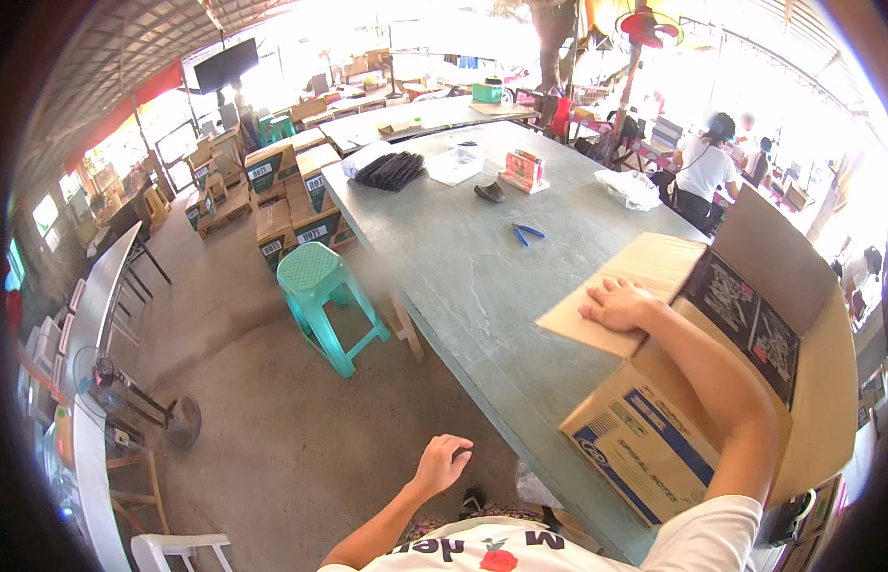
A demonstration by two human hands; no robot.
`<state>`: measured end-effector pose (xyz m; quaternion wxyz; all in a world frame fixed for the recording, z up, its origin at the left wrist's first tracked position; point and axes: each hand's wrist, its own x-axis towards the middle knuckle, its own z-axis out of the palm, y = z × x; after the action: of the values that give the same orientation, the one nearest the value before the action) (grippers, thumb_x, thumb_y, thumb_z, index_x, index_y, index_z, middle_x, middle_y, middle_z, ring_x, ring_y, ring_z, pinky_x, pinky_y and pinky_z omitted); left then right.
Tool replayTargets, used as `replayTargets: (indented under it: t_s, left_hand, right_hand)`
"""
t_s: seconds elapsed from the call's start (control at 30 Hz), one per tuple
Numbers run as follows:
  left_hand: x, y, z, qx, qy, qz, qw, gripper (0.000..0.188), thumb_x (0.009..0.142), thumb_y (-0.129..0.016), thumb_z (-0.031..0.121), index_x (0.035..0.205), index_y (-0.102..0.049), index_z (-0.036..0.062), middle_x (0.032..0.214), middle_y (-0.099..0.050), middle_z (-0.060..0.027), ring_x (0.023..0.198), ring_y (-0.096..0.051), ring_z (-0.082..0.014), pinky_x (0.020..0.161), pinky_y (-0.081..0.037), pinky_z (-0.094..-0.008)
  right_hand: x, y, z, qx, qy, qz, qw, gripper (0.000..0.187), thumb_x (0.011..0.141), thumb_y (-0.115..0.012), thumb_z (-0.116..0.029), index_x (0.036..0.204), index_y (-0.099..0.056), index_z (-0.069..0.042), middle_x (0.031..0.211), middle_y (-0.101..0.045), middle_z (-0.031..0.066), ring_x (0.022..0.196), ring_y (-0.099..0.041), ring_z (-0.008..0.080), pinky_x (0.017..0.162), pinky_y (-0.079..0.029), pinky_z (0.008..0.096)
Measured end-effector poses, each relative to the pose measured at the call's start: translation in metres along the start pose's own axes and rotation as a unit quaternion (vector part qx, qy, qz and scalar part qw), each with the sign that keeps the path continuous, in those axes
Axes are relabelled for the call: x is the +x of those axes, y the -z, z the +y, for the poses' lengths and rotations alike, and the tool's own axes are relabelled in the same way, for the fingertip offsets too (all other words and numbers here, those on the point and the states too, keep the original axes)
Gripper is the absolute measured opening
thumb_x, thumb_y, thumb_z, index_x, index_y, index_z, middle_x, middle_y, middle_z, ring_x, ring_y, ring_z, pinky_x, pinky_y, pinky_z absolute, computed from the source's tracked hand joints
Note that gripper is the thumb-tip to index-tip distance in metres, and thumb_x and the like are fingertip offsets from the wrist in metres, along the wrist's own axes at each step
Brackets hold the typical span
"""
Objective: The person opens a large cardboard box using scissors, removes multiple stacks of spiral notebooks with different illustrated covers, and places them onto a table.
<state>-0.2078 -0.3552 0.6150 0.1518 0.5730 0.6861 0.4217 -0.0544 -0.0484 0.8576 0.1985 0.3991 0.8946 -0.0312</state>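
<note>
A large brown cardboard box (644, 448) with blue printing stands on the near right part of the grey-green table (463, 276). Its top flaps are spread apart, and black printed packs (740, 310) show inside. My right hand (620, 305) lies on the flap (585, 303) folded out over the table, palm down with the fingers spread. Beside the table edge, low in front of my body, my left hand (442, 465) hangs in the air. Its fingers are loosely bent with a gap to the thumb, and I see nothing in it.
Blue-handled pliers (528, 234), a dark rounded object (490, 193), a small red-and-white box (525, 170), a bundle of black strips (391, 171) and a clear plastic bag (627, 189) lie on the table. A teal stool (320, 276) stands left, near stacked cartons (287, 205). People sit at the far right.
</note>
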Motion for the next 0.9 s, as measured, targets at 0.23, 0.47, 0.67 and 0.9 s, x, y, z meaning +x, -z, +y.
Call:
replayTargets:
  t_s: [0.23,0.47,0.67,0.9]
  left_hand:
    - [0.135,0.019,-0.056,-0.049,-0.051,-0.010,0.997,0.014,0.073,-0.063,0.009,0.087,-0.064,0.0057,0.089,-0.062,-0.0113,0.087,-0.057,-0.0281,0.080,-0.043,-0.0364]
    - [0.281,0.042,-0.093,-0.109,-0.090,-0.079,0.987,0.012,0.074,-0.061,0.002,0.086,-0.063,0.0033,0.085,-0.062,-0.0125,0.083,-0.058,-0.0263,0.072,-0.046,-0.0332]
    - [0.349,0.031,-0.096,-0.162,-0.170,-0.195,0.952,0.012,0.073,-0.062,0.000,0.084,-0.063,0.0036,0.085,-0.062,-0.0103,0.080,-0.058,-0.0225,0.065,-0.045,-0.0302]
    - [0.391,0.055,-0.003,-0.263,-0.273,-0.133,0.916,0.008,0.077,-0.062,0.000,0.084,-0.060,0.0036,0.085,-0.061,-0.0085,0.080,-0.057,-0.0188,0.068,-0.044,-0.0265]
  right_hand:
    - [0.006,0.028,0.017,0.088,0.076,0.148,0.982,0.054,0.089,-0.042,-0.046,0.125,-0.045,-0.007,0.129,-0.042,0.0180,0.122,-0.037,0.0334,0.101,-0.030,0.0434]
    - [-0.058,0.039,0.118,0.118,-0.362,0.321,0.867,0.039,0.090,-0.047,-0.034,0.080,-0.056,0.002,0.079,-0.058,0.0220,0.079,-0.056,0.0390,0.071,-0.043,0.0443]
    - [-0.121,-0.050,0.129,0.157,-0.452,0.269,0.836,0.053,0.088,-0.045,-0.046,0.074,-0.057,0.003,0.077,-0.060,0.0228,0.077,-0.056,0.0385,0.069,-0.042,0.0450]
    - [-0.213,0.041,0.059,0.152,-0.494,0.344,0.784,0.046,0.088,-0.048,-0.039,0.069,-0.060,0.001,0.065,-0.059,0.0146,0.062,-0.059,0.0217,0.058,-0.044,0.0352]
